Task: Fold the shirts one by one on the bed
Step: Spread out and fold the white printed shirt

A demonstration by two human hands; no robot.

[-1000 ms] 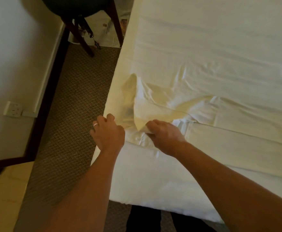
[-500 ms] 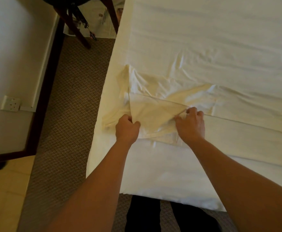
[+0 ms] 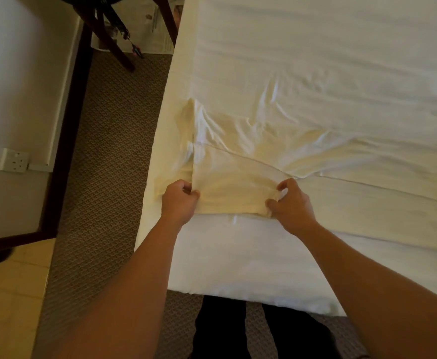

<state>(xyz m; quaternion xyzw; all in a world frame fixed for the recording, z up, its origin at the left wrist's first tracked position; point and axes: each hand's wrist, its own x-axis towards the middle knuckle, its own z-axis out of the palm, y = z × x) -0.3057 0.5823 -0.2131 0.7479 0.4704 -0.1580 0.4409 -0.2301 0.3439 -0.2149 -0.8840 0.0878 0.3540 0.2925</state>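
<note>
Forearms reach forward from the bottom of the view over the near edge of the bed (image 3: 238, 275), with dark trouser legs (image 3: 220, 330) showing below on the patterned carpet (image 3: 103, 203). Left hand (image 3: 179, 200) has its grip clenched on the left side of a folded panel of the cream shirt (image 3: 233, 190), fingers curled round the cloth at the fold's left edge. Right hand (image 3: 291, 203) pinches the same panel at its right end, thumb below and fingers curled over the top, bunching the fabric there. Between the two hands the panel lies fairly flat, its lower edge just above a crease in the white bedsheet. Beyond the hands more of the shirt lies crumpled and spread toward the right, and one part hangs over the bed's left edge. Its pale colour is close to that of the sheet, so its far outline is hard to trace. Farther off, the bed stretches away with shallow wrinkles. To the left, a wall socket (image 3: 13, 160) sits low on the wall, and at the top left dark wooden chair legs (image 3: 108, 40) stand on the carpet beside a printed paper (image 3: 157, 32) on the floor.
</note>
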